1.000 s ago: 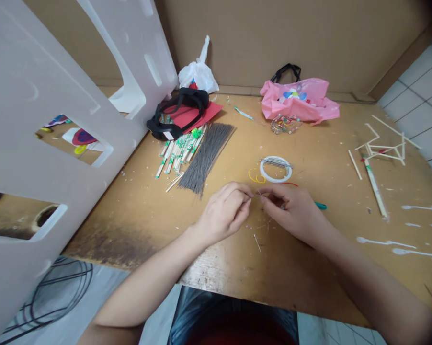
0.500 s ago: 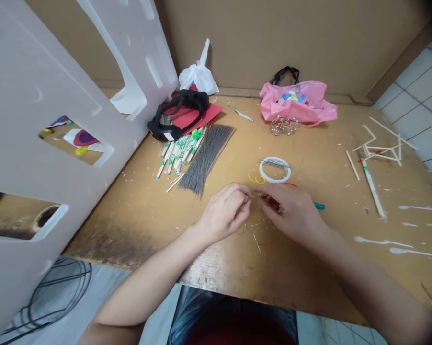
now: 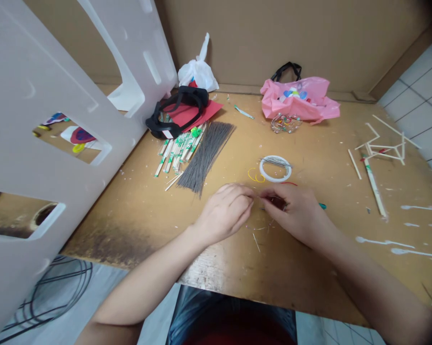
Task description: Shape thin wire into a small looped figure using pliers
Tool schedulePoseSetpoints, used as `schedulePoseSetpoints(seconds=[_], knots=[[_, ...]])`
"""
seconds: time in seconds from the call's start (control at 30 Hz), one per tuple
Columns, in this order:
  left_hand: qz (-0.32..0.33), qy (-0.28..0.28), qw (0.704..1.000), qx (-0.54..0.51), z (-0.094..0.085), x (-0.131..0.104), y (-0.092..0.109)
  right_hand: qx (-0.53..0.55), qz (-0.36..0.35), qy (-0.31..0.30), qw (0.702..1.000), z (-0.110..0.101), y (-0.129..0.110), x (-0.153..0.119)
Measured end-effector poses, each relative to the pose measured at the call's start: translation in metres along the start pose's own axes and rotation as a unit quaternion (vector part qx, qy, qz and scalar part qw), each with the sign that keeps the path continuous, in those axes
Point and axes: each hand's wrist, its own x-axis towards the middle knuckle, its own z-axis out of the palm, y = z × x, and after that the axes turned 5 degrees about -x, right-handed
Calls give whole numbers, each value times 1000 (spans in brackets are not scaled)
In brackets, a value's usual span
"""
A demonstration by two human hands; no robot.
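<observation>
Above the wooden table, my left hand (image 3: 226,209) is closed in a pinch, fingertips pressed on what looks like a thin wire. My right hand (image 3: 295,205) pinches it too, thumb against forefinger, almost touching the left fingertips. Most of the wire is hidden by the fingers. Below the hands lie fine curved strands and a short straight piece of wire (image 3: 256,242). Just beyond them is a white ring (image 3: 262,173) with several grey wire pieces across it, beside a yellow curled strand (image 3: 254,177). A teal tool end (image 3: 322,206) sticks out behind my right hand.
Left of centre lie a bundle of grey wires (image 3: 209,155), wrapped chopsticks (image 3: 161,162) and a black head strap (image 3: 153,125). A pink bag (image 3: 309,108) and a beaded wire coil (image 3: 285,124) sit at the back. Joined sticks (image 3: 384,153) lie right; a white plastic panel (image 3: 68,191) stands left.
My two hands have drawn slightly closer at the fingertips, and the right thumb and forefinger now meet in a tighter pinch. The view has shifted a little.
</observation>
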Motion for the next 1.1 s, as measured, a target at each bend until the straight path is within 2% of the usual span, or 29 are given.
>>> schedulePoseSetpoints(seconds=[0.27, 0.4, 0.6, 1.1], knots=[[-7, -5, 999, 36, 3, -1, 2, -67, 2, 26, 997, 6, -4, -5], [-10, 6, 1000, 24, 2, -1, 2, -55, 11, 42, 998, 6, -6, -4], [-15, 8, 1000, 12, 1, 0, 4, -45, 9, 32, 998, 5, -6, -3], [-29, 20, 999, 39, 1, -1, 5, -58, 17, 53, 997, 8, -4, -5]])
